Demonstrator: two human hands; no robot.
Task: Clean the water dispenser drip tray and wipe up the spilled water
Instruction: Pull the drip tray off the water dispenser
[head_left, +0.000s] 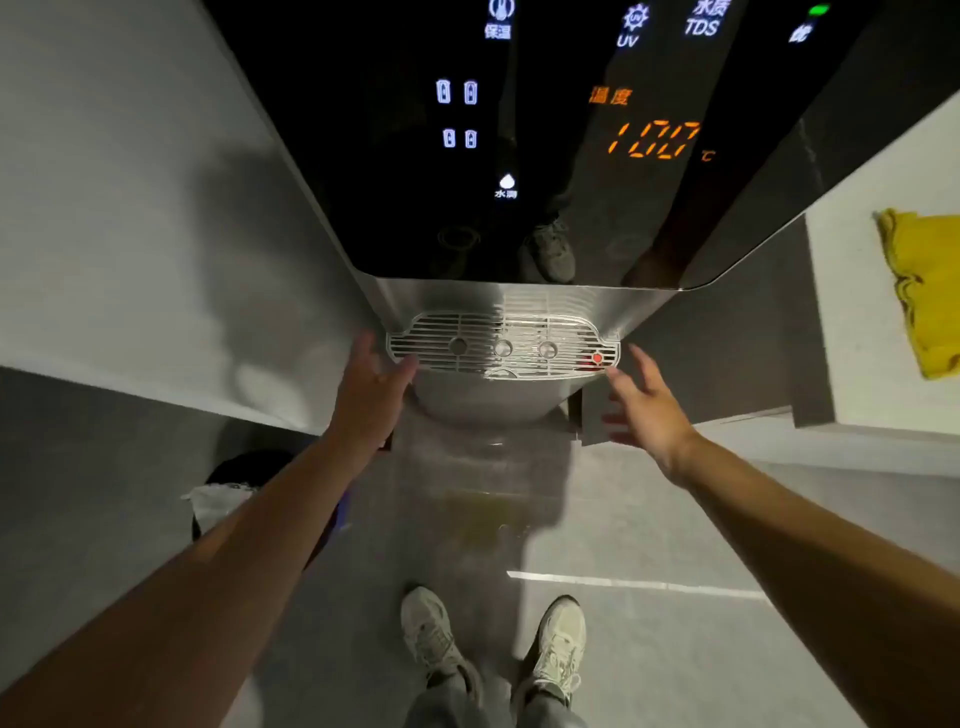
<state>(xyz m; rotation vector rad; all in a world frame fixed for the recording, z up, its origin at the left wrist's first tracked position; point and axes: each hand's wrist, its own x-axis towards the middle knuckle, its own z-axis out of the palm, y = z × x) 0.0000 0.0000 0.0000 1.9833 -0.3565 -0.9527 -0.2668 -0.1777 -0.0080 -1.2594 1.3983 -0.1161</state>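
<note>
We reach: left hand (375, 384) spread at drip tray (503, 345) left end, right hand (647, 402) spread beside right end. Tray seated in dispenser (519, 130). Floor puddle (488, 512) unwiped; yellow cloth (919, 291) on right worktop (852, 332).

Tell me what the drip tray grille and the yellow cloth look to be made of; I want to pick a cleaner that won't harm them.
The drip tray grille looks like pale plastic or coated metal: thin light slats with a dull sheen; the view can't settle which. The yellow cloth on the white counter seems a soft woven or knitted fabric, matte, with rumpled folds and a wavy edge.
</note>
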